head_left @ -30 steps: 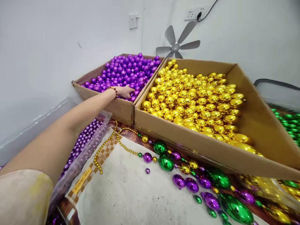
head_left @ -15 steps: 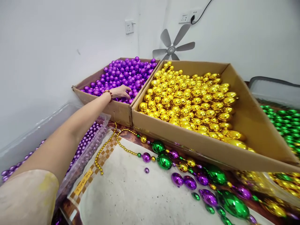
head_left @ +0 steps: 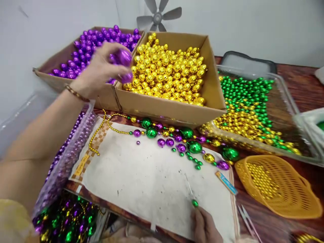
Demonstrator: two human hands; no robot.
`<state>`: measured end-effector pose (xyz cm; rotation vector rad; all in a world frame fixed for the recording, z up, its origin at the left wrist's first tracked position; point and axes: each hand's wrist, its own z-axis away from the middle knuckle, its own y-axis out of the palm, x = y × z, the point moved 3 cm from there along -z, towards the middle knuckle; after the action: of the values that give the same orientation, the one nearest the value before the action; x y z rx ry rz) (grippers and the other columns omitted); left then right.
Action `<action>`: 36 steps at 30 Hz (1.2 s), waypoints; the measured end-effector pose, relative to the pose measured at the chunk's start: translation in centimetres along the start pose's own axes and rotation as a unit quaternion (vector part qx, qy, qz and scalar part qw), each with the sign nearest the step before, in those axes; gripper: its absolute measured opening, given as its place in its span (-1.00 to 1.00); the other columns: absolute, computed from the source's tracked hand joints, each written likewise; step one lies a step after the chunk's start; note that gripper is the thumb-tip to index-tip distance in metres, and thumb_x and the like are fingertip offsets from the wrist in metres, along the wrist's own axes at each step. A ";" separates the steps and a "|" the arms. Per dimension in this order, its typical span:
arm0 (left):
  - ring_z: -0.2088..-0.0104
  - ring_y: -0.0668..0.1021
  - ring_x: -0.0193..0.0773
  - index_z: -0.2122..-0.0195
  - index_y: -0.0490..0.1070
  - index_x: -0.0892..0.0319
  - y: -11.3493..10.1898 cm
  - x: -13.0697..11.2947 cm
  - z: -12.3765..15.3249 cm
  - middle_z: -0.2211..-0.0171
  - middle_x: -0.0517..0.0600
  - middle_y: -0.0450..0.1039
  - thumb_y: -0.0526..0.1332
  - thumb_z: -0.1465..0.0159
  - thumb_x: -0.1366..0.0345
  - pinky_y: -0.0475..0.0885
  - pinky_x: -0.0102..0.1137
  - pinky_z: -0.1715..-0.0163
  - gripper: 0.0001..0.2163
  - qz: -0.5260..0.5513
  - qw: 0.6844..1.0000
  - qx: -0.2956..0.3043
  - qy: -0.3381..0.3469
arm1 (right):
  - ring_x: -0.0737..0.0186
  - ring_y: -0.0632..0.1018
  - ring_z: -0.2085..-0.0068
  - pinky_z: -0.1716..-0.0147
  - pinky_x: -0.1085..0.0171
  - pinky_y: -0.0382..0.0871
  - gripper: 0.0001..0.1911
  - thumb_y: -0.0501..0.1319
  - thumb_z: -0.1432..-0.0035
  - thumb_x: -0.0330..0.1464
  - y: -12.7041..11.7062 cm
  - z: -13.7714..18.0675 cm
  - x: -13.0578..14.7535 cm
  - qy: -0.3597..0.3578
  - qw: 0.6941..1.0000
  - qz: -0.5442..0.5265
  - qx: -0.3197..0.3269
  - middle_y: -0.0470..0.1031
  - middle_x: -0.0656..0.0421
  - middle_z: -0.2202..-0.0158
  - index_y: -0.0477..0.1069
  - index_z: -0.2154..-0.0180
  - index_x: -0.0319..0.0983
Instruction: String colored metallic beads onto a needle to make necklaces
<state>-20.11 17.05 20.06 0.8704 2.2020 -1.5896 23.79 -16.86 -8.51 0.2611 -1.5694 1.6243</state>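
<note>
My left hand [head_left: 100,67], with a beaded bracelet at the wrist, is raised in front of the cardboard boxes. Its thumb and fingers close around shiny purple beads [head_left: 124,57], slightly blurred. Behind it stands a box of purple beads [head_left: 87,42], and to the right a box of gold beads [head_left: 164,67]. My right hand [head_left: 206,224] is low over the white cloth [head_left: 141,179], fingers pinched on a thin needle [head_left: 188,185]. A green bead [head_left: 194,203] sits on the needle right by the fingertips. Strung green, purple and gold beads [head_left: 194,147] lie along the cloth's far edge.
At right, a clear tub [head_left: 286,94] holds small green and gold beads. Nearer are an orange basket [head_left: 296,199] with gold beads, a blue-labelled packet [head_left: 226,183] and scissors [head_left: 246,219]. A clear bin of purple beads [head_left: 67,172] stands left; multicoloured strands [head_left: 68,219] hang below.
My left hand has come up out of the purple box, nearer to me, with purple beads in its fingers. The view has swung right and down, bringing my right hand and the needle into sight.
</note>
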 end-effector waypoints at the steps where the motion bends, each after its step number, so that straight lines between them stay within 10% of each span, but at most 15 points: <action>1: -0.18 0.37 -0.09 0.00 0.45 0.25 2.2 -2.2 2.2 0.02 -0.06 0.32 0.25 -0.26 0.29 0.25 0.00 -0.14 -0.70 0.010 0.996 0.058 0.068 | 0.14 0.55 0.56 0.52 0.24 0.45 -0.31 0.02 -0.12 0.32 0.0 -0.1 0.1 -0.010 1.000 -0.005 -0.002 0.58 0.12 0.50 0.48 0.28 -0.14; 5: -0.07 0.45 -0.10 0.15 0.55 0.09 13.5 -6.0 12.4 -0.10 0.08 0.28 0.41 -0.08 0.32 0.44 -0.18 -0.12 -0.73 0.097 0.947 0.291 0.093 | 0.23 0.48 0.60 0.55 0.29 0.38 -0.35 0.02 -0.20 0.24 0.5 -0.1 0.9 -0.041 0.999 -0.029 -0.008 0.54 0.15 0.51 0.46 0.28 -0.20; 9: 0.17 0.52 -0.18 0.12 0.54 0.11 20.4 -5.1 18.2 -0.21 0.17 0.20 0.28 -0.15 0.44 0.52 -0.22 0.09 -0.74 0.094 0.939 0.326 0.065 | 0.27 0.46 0.61 0.56 0.31 0.35 -0.39 0.03 -0.25 0.19 0.5 0.2 1.4 -0.063 0.997 -0.052 -0.005 0.50 0.18 0.52 0.45 0.26 -0.22; 22: -0.26 0.33 0.20 -0.15 0.46 -0.04 21.0 -4.9 19.2 -0.40 0.11 0.04 0.31 -0.24 0.20 0.51 0.02 0.02 -0.57 -0.044 0.976 0.214 -0.015 | 0.29 0.45 0.62 0.53 0.32 0.35 -0.43 0.01 -0.31 0.12 0.6 0.2 2.0 -0.111 0.989 -0.101 0.018 0.47 0.22 0.54 0.45 0.24 -0.23; 28: -0.34 0.17 0.20 -0.12 0.51 0.00 21.7 -5.3 20.7 -0.44 0.11 -0.02 0.35 -0.23 0.13 0.17 0.13 -0.26 -0.58 -0.048 0.994 0.101 -0.019 | 0.27 0.48 0.58 0.50 0.31 0.37 -0.41 0.00 -0.30 0.14 0.5 0.2 2.0 -0.116 0.987 -0.114 0.009 0.50 0.19 0.52 0.48 0.24 -0.23; 36: -0.11 0.49 0.05 -0.08 0.50 -0.09 23.0 -11.2 25.5 -0.02 0.10 0.50 0.39 -0.17 0.19 0.33 -0.01 -0.17 -0.58 0.245 0.961 0.068 -0.109 | 0.32 0.44 0.61 0.52 0.33 0.38 -0.47 0.05 -0.30 0.11 0.5 0.3 2.5 -0.107 0.980 -0.169 0.021 0.48 0.22 0.52 0.44 0.24 -0.22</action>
<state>0.05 -5.24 -0.04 1.1145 1.5818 -1.5104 21.79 -16.00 -7.12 0.7068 -1.5490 1.3985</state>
